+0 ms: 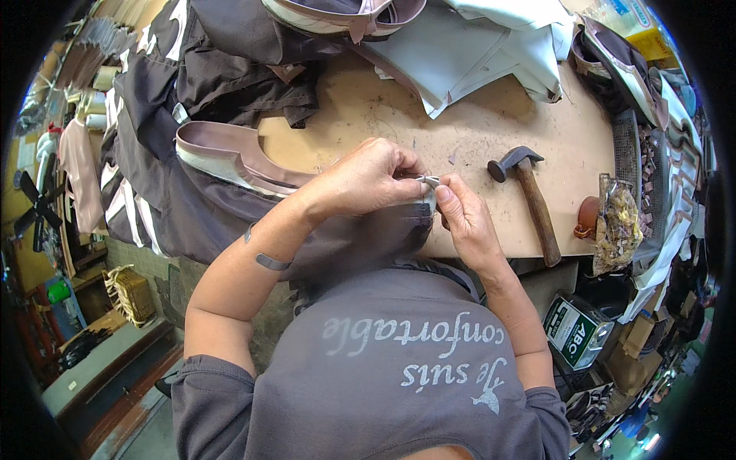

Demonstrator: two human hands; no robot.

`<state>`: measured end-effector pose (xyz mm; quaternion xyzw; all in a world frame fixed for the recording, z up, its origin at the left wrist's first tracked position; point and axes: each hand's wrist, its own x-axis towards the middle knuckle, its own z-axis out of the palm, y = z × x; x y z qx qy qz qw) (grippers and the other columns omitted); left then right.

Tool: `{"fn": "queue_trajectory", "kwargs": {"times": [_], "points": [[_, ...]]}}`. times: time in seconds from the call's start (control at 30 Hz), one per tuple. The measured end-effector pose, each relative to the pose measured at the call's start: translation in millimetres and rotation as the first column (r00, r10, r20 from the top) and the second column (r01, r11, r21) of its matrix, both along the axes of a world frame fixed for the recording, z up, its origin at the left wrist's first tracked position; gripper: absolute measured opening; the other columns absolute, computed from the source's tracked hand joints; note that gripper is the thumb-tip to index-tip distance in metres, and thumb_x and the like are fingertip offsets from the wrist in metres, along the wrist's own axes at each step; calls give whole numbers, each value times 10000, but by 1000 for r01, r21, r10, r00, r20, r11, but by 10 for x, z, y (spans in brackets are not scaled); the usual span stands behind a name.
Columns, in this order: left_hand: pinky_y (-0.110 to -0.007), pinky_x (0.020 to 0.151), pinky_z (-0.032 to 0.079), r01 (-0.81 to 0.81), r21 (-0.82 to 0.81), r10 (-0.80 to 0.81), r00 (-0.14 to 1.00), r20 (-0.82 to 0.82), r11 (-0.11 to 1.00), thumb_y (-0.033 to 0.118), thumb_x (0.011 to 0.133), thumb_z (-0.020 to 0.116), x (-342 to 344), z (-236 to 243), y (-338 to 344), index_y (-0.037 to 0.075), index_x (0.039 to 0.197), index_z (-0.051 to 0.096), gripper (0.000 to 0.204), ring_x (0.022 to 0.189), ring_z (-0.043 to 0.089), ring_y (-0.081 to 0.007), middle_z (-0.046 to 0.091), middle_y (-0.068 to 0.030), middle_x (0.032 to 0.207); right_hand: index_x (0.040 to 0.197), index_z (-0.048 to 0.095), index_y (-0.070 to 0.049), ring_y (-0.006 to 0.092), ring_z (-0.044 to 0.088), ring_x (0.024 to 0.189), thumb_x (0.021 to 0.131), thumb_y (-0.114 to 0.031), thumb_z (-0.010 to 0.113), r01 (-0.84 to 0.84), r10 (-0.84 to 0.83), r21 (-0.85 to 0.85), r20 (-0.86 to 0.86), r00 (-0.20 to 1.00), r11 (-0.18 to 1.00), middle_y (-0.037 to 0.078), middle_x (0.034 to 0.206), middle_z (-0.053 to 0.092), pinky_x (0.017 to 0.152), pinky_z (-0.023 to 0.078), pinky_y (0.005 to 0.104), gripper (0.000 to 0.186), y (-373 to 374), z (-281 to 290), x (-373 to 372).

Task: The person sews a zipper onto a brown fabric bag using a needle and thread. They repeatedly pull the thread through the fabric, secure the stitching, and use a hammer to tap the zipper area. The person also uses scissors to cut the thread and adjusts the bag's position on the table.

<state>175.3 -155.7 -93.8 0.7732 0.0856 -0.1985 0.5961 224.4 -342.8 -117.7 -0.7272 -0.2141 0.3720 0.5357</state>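
Over the near edge of the table, my left hand and my right hand meet, fingertips pinched together. Between them shows a small, thin, pale piece, too small to name. Just under my fingers is a pale edge with dark stitching or trim, partly covered by my left hand. Left of my hands lies a pink and white shoe upper, resting on dark brown cloth. A claw hammer with a wooden handle lies on the table right of my right hand.
Pale sheet material and another pink and white shoe upper lie at the far side. At the right stand a bag of small pieces, a brown roll, a mesh basket and, lower, a green and white can.
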Motion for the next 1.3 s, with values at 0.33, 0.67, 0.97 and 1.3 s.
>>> {"fn": "queue_trajectory", "kwargs": {"times": [0.33, 0.67, 0.97, 1.3], "points": [[-224, 596, 417, 48, -69, -51, 997, -50, 996, 171, 815, 646, 30, 3, -72, -32, 870, 638, 211, 649, 483, -52, 579, 9, 691, 858, 520, -5, 110, 411, 630, 949, -330, 443, 32, -34, 56, 31, 999, 998, 43, 640, 450, 572, 372, 273, 347, -18, -37, -22], [-250, 627, 430, -4, -30, 3, 1000, -20, 1000, 181, 795, 668, 20, -41, -187, 1, 834, 620, 191, 682, 513, -86, 581, -17, 739, 879, 531, -29, 160, 475, 600, 936, -312, 472, 263, -260, 19, -101, 960, 965, 71, 667, 484, 561, 407, 306, 295, -412, -398, -46], [-268, 594, 436, -373, 423, 118, 847, 518, 826, 92, 703, 731, -384, 103, -253, 45, 828, 549, 225, 639, 518, -159, 508, -46, 745, 1033, 522, -18, 321, 539, 826, 795, -105, 596, 199, 276, -414, 828, 488, 888, 144, 949, 541, 706, 458, 380, 263, -661, -426, 61], [-242, 594, 439, -416, 306, 219, 829, 514, 856, 45, 707, 718, -862, 160, -160, 23, 791, 574, 168, 651, 523, -120, 534, -39, 757, 1063, 558, 25, 281, 525, 1002, 734, -40, 520, 155, 278, -296, 952, 129, 942, 132, 954, 541, 811, 464, 317, 338, -205, -304, 124]]}}
